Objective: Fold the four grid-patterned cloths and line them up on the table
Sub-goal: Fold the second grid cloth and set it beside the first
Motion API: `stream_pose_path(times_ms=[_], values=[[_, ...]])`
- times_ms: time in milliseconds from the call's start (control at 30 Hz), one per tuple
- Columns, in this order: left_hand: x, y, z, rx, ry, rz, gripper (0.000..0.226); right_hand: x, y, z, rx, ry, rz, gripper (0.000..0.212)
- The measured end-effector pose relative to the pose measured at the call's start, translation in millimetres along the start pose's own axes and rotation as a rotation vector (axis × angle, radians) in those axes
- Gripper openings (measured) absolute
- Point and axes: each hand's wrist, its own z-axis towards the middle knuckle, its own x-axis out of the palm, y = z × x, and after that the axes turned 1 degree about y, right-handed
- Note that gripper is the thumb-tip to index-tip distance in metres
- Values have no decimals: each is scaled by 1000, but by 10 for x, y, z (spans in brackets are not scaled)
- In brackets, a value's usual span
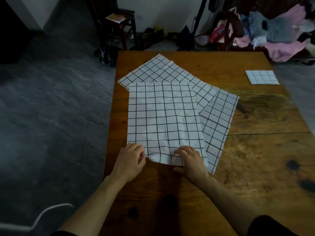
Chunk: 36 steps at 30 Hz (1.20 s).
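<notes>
Both hands, left hand (pixel 132 158) and right hand (pixel 190 159), pinch the near edge of the flat white black-grid cloth (pixel 163 120); a small folded grid cloth (pixel 262 77) lies well apart.

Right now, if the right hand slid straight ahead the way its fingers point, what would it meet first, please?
The right hand already grips the near edge of the top cloth; going straight on, it would probably only ride up over that cloth.

A wooden table (pixel 255 159) with dark knots fills the lower right of the frame, standing on a grey floor (pixel 51 108). At the top centre a dark wooden stool (pixel 122 26) carries an orange-and-white paper (pixel 115 18). A heap of pink and blue clothes (pixel 276 29) fills the upper right, and a white cable (pixel 39 217) curves through the lower left.
</notes>
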Motion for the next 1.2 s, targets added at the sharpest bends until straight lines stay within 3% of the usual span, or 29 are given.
stream_pose_path(times_ms=[167, 300, 367, 467, 500, 600, 667, 867, 1200], values=[[-217, -58, -88, 1, -96, -215, 17, -77, 114, -82, 65, -134, -54, 57], [-357, -63, -241, 56, -157, -225, 13, -214, 186, -178, 46, -264, -55, 17], [-408, -56, -332, 88, -177, -161, 12, -288, 239, -254, 53, -288, -32, 10], [-380, -26, -433, 184, -142, 66, 52, -369, 309, -405, 79, -311, -15, 10], [-347, -28, -454, 201, -139, 120, 55, -391, 326, -460, 83, -317, -15, 9], [-296, -112, -527, 202, -219, 127, 26, -438, 324, -639, 78, -340, -18, 8], [-311, -191, -602, 197, -275, 95, 19, -465, 298, -769, 59, -346, -24, 8], [-389, -339, -927, 228, -248, 89, 18, -468, 37, -1131, -9, -361, -76, 9], [-235, -771, -1854, 52, -222, 204, 14, -381, -417, -1812, -135, -308, 8, 7]])
